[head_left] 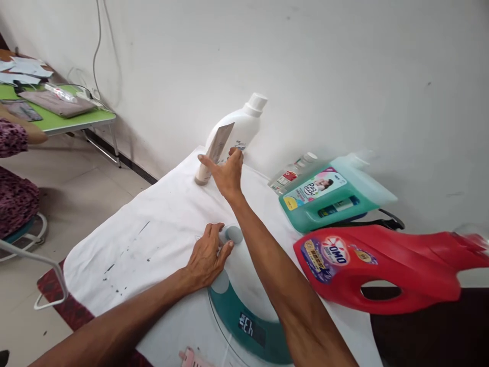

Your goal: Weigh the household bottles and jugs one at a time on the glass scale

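My left hand [208, 255] rests over a round glass scale [229, 311] with a teal band. Its thumb and fingers close around a small pale cylinder with a grey round end [234, 234]; its exact kind is unclear. Further back, my right hand [229, 173] is at a beige tube [219, 145], thumb stretched out to the left and fingers bent on the other side. The tube stands on its cap end, in front of a tall white bottle [246, 120]. Digits glow on the scale's dark display [252, 329].
A red OMO detergent bottle [344, 265], a green liquid bottle [321, 199] and a clear bottle [290, 176] stand at the right. White cloth [153, 219] covers the table. Near a green table [76, 120], another person's sleeve [13, 137] shows. A pink object [193, 359] lies in front.
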Action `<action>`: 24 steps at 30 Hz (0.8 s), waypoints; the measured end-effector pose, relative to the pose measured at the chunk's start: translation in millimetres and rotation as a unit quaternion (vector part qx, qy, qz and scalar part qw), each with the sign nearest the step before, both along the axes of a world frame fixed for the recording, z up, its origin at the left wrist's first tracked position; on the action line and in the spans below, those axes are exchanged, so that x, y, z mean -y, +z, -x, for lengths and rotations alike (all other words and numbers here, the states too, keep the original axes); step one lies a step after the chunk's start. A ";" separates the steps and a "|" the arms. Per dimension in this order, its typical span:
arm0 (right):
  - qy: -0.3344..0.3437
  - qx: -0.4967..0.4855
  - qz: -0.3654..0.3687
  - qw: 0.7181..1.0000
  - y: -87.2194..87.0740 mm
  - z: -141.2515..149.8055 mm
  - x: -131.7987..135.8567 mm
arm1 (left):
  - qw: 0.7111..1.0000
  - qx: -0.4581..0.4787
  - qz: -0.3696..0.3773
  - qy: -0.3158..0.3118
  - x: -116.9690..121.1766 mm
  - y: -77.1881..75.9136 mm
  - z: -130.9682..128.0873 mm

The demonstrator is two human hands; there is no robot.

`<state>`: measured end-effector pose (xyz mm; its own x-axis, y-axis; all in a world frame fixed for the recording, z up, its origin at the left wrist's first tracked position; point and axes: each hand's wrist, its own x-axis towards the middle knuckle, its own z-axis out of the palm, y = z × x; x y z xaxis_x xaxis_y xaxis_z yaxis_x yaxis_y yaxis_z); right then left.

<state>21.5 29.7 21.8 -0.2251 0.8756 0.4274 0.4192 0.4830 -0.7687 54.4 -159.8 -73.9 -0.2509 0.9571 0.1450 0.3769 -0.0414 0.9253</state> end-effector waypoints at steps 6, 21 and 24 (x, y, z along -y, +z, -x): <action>-0.079 -0.014 0.053 0.995 -14.8 50.2 -14.9 | 0.999 -0.044 0.013 -0.007 -0.2 3.5 1.1; -0.037 -0.197 -0.047 0.979 52.4 -127.9 70.3 | 0.999 -0.046 0.004 -0.010 -4.4 -6.6 8.0; -0.046 -0.178 -0.039 0.982 58.1 -178.8 112.6 | 0.999 -0.042 -0.001 -0.008 -3.9 -6.1 9.4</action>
